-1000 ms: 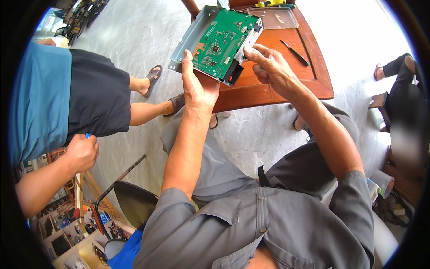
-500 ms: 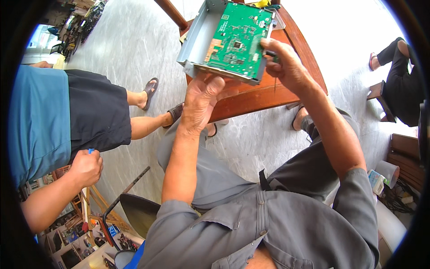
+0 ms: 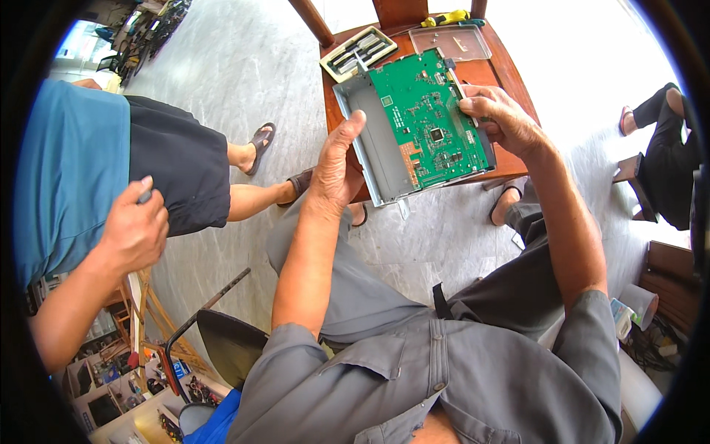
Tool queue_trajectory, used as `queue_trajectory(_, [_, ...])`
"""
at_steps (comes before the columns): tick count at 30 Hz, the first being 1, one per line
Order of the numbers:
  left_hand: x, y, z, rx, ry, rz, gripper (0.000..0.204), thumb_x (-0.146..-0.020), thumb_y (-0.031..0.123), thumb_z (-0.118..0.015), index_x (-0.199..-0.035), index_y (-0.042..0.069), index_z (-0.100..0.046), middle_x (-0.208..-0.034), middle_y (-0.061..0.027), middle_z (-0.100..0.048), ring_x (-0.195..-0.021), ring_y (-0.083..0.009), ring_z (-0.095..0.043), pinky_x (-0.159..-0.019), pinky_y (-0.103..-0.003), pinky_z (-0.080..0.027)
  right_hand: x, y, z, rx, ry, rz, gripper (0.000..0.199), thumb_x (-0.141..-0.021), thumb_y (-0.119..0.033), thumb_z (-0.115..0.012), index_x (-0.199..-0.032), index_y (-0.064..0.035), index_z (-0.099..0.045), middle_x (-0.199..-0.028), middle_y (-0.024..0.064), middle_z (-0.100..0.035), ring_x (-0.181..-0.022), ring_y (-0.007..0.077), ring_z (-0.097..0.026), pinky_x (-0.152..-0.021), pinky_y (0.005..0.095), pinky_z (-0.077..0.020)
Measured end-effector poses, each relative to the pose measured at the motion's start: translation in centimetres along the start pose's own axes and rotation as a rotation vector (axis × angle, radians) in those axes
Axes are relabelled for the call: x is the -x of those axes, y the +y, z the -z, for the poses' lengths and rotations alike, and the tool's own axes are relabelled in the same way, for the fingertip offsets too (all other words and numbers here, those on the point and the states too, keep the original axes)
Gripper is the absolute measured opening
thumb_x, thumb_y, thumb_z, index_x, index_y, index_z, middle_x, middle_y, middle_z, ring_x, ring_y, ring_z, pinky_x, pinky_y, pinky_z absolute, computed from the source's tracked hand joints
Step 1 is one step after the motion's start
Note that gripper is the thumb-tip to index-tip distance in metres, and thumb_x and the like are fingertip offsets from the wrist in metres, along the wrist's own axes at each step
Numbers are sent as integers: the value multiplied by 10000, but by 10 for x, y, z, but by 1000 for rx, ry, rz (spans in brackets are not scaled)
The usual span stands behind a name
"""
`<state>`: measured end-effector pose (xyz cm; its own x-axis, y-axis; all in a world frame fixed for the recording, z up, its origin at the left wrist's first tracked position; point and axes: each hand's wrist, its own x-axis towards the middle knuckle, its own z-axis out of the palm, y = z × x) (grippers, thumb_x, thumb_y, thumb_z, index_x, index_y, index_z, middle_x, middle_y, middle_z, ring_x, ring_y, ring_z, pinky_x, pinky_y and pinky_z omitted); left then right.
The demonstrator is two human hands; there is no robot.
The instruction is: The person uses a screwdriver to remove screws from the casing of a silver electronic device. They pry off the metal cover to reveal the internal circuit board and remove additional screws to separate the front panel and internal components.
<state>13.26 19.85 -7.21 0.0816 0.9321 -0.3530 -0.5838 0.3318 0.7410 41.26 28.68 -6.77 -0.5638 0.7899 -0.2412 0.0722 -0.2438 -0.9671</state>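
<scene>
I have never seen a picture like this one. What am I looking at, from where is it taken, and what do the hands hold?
A camera worn on a person's head looks down, so its wide lens bends the edges. The two forearms from below belong to that person. The left hand and right hand together hold a grey metal tray carrying a green circuit board. Behind it stands a wooden table with a screwdriver set and a clear plastic lid. At left, another person's hand appears.

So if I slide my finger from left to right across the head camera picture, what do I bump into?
Another person's hand → that person's sandalled foot → the left hand → the green circuit board in its grey metal tray → the right hand → a seated person's dark trouser leg.
</scene>
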Motion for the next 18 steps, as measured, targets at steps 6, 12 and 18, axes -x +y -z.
queue_trajectory(6, [-1, -15, 2, 96, 64, -19, 374, -906, 273, -720, -1205, 63, -640, -1131, -44, -712, -1054, -188, -686, -971, -380, -552, -13, 1, 2, 202, 174, -48, 698, -914, -656, -667, -1236, -37, -702, -826, -7, -666, -660, 60, -579, -564, 215, -453])
queue_trajectory(12, [-8, -28, 5, 163, 64, -51, 416, -914, 223, -692, -1275, 49, -579, -1220, -67, -670, -1115, -223, -663, -998, -434, -551, -15, 7, 10, 609, 316, 176, 600, -977, -548, -651, -1094, 28, -769, -914, 124, -768, -854, 197, -717, -784, 361, -561])
queue_trajectory(18, [-19, -46, 15, 251, 84, -30, 432, -896, 154, -691, -1298, 69, -557, -1258, -59, -625, -1159, -228, -620, -995, -462, -548, -6, 22, 16, 655, 267, 71, 631, -971, -590, -636, -1071, 20, -766, -839, 138, -748, -831, 205, -720, -719, 374, -562])
